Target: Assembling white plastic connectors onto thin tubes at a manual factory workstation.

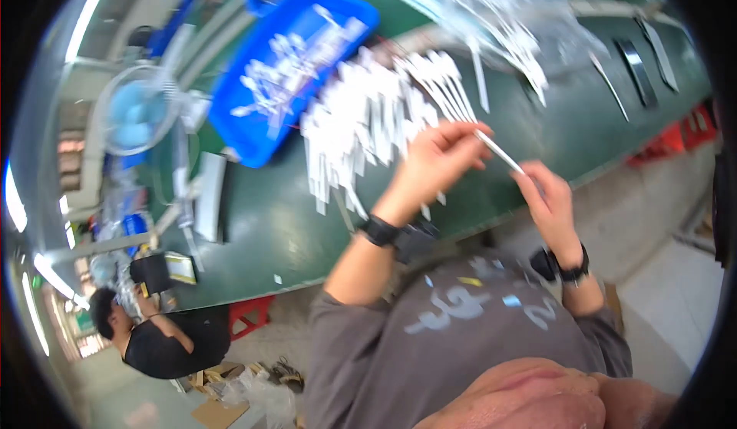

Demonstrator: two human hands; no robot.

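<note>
The left grip (444, 157) is closed on one end of a thin white stick (501, 153); the right grip (550, 201) pinches the other end between thumb and fingers, over the tabletop (265, 218), near white strips (357, 114).

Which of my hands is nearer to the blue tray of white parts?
Left. Your left hand is to the right of the blue tray, toward your body; your right hand is farther right.

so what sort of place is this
Probably a small factory or assembly workshop: a long green workbench bears a heap of similar white parts, a blue tray holds more white pieces, and another person is farther along the bench.
</note>
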